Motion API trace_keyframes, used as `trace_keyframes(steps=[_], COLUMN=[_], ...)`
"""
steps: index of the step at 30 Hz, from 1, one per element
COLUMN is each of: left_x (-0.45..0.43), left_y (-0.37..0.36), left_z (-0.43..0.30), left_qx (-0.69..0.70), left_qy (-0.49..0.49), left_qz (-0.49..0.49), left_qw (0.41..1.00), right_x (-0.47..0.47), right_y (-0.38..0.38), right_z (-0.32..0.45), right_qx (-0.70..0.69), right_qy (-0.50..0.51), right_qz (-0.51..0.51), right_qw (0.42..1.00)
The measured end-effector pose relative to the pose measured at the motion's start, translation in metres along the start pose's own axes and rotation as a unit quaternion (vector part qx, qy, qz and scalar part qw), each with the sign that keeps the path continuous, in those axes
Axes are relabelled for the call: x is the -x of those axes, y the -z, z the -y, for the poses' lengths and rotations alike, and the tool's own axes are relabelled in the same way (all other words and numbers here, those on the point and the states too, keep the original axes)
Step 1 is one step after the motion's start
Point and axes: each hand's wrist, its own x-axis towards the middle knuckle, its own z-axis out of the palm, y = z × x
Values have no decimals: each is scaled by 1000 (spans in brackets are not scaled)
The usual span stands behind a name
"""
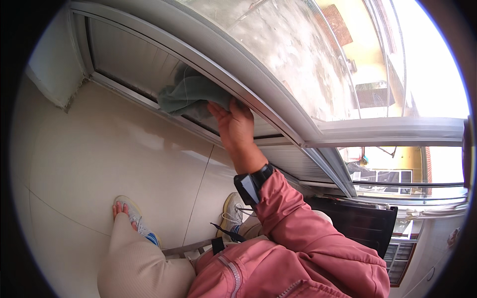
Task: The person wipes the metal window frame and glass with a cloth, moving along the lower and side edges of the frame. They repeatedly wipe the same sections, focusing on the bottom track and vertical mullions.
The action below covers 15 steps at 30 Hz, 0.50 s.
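Observation:
My right hand [237,124], at the end of a pink sleeve [320,227], presses a bunched grey-green cloth [197,95] against the lower panel [123,48] of a metal-framed door or window. A loose thread hangs across the cloth. Around the right wrist is a black strap with a device [250,186]. Only the fingers of my left hand [120,209] show, past the bent knee in beige trousers [145,253] and above a grey shoe [138,216] in the picture. The knee hides the rest of that hand.
A metal rail [193,67] runs above the panel, with glazing [275,48] over it. Pale floor tiles [149,149] spread below. At left is a white wall corner [56,82]. A black plastic object [350,219] stands at right. Beside my body is a greyish bar [186,247].

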Motion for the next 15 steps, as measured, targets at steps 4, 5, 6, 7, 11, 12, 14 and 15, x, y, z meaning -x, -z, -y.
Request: trace_keyframes(steps=[4, 5, 6, 7, 11, 12, 14, 15], left_x=[-2, -1, 0, 1, 1, 1, 1, 0], left_y=[1, 1, 0, 0, -1, -1, 0, 0], left_z=[1, 1, 1, 1, 1, 1, 1, 2], left_qx=[-6, -7, -6, -6, -4, -4, -3, 0], left_qy=[2, 2, 2, 1, -3, -4, -3, -4], left_qz=[0, 0, 1, 2, 3, 0, -3, -2], left_qw=[1000, 1000, 1000, 1000, 1000, 1000, 1000, 1000], right_x=[7, 3, 0, -5, -35, -41, -49, -49], right_y=[-4, -7, -7, -6, -9, -14, -19, -15], right_z=[13, 10, 8, 5, -33, -49, -73, -75], right_qx=[0, 10, 16, 22, 20, 45, 99, 90], right_qy=[11, 8, -21, -50, -202, -210, -235, -225], right_qz=[-50, -63, -54, -49, -70, -94, -150, -143], right_qw=[999, 998, 998, 997, 977, 972, 955, 960])
